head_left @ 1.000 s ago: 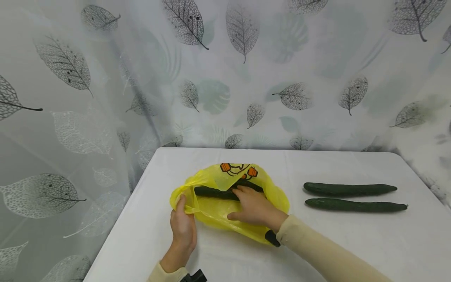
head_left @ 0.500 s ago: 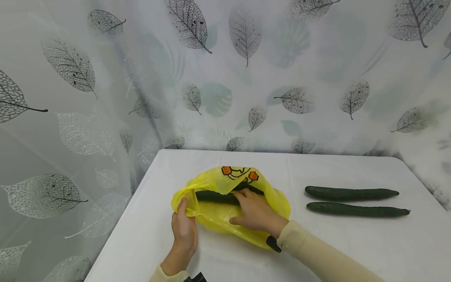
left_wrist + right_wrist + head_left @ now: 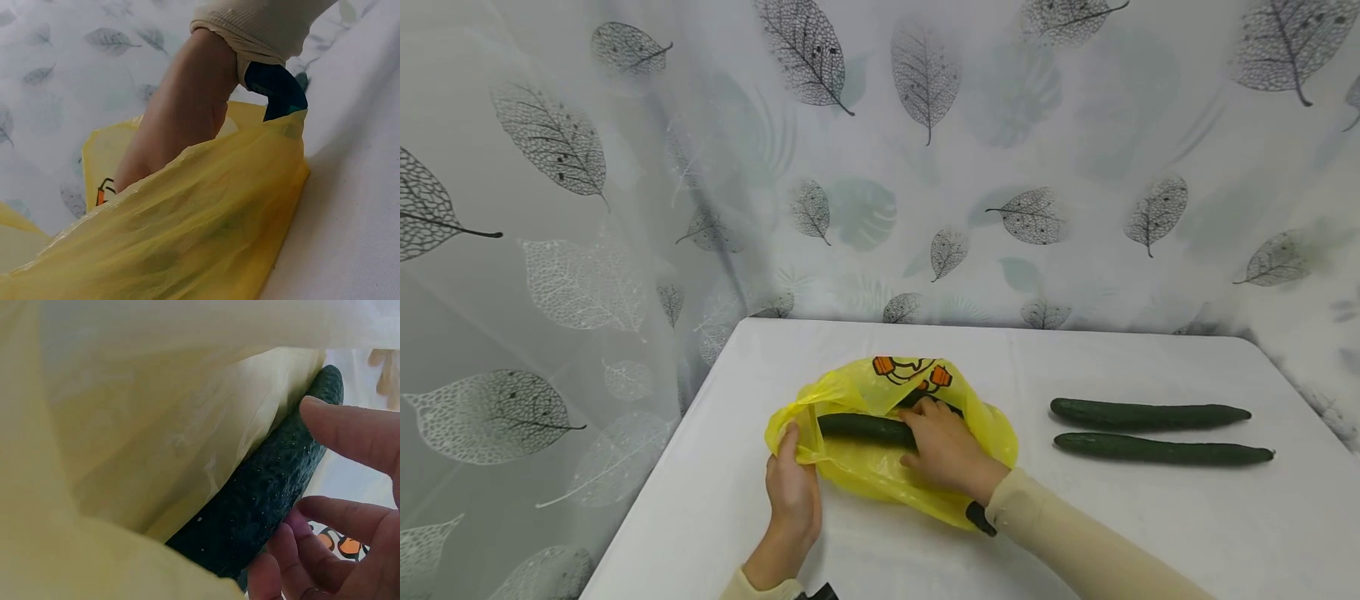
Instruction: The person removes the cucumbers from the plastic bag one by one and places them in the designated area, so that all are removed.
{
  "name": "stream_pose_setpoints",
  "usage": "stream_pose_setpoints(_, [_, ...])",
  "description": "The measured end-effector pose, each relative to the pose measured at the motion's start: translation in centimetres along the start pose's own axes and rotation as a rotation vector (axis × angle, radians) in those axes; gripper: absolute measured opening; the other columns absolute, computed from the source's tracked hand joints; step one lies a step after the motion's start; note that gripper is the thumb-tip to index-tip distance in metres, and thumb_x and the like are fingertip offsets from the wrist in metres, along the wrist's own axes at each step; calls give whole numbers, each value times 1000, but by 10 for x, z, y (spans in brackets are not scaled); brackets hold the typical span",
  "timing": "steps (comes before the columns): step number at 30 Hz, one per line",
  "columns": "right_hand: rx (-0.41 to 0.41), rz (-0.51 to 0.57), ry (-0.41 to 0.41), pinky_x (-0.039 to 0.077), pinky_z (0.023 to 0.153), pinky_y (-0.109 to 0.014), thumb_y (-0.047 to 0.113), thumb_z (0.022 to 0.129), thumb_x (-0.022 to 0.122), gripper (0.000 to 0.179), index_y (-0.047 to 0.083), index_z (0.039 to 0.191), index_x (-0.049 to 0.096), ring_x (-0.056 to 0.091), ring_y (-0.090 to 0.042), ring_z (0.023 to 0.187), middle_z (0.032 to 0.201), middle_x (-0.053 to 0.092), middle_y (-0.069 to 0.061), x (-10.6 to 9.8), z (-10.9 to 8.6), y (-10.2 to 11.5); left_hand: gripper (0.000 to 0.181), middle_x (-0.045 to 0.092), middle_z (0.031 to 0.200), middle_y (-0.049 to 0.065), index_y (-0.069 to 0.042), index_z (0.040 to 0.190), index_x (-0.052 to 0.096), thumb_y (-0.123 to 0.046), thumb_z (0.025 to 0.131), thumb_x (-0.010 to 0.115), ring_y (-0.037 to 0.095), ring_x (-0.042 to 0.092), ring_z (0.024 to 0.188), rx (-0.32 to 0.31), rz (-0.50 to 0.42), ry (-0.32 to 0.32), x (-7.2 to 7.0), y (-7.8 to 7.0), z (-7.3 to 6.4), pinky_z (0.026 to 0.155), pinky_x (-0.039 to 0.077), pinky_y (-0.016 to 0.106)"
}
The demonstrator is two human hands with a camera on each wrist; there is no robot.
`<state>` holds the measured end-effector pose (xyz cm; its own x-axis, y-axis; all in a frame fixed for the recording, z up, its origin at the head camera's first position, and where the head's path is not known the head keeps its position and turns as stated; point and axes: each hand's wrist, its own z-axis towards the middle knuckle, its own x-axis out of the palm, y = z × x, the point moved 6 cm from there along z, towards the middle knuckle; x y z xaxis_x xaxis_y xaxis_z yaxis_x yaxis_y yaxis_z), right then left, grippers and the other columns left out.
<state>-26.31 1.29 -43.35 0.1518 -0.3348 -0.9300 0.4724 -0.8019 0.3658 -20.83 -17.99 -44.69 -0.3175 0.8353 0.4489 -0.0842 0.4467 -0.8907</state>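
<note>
A yellow plastic bag lies on the white table, its mouth spread towards me. My left hand pinches the left side of the bag's rim, thumb on the inner side. Inside the bag lies a dark green cucumber, with another dark green length behind it. My right hand reaches into the bag and grips the front cucumber. In the right wrist view, the thumb presses one side of that cucumber and curled fingers meet the other. The left wrist view has the bag hiding the right fingers.
Two more cucumbers, a far one and a near one, lie side by side on the right of the white table. A leaf-patterned curtain hangs behind and at the left. A dark wrist device overlaps the bag's edge.
My right thumb has moved in from beside the cucumber onto it. The left hand keeps its hold on the rim. The whole head view has shifted slightly down.
</note>
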Motion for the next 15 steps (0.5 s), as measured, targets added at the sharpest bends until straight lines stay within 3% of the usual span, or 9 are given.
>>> stream_pose_setpoints(15, [-34,13,-35,49,93,-46,1,80,75,38,8,117,69,58,-29,99,110,59,-8,10,-2,1,51,32,155,9,2,152,28,-30,112,28,19,28,145,17,4,17,2,-3,-2,121,20,37])
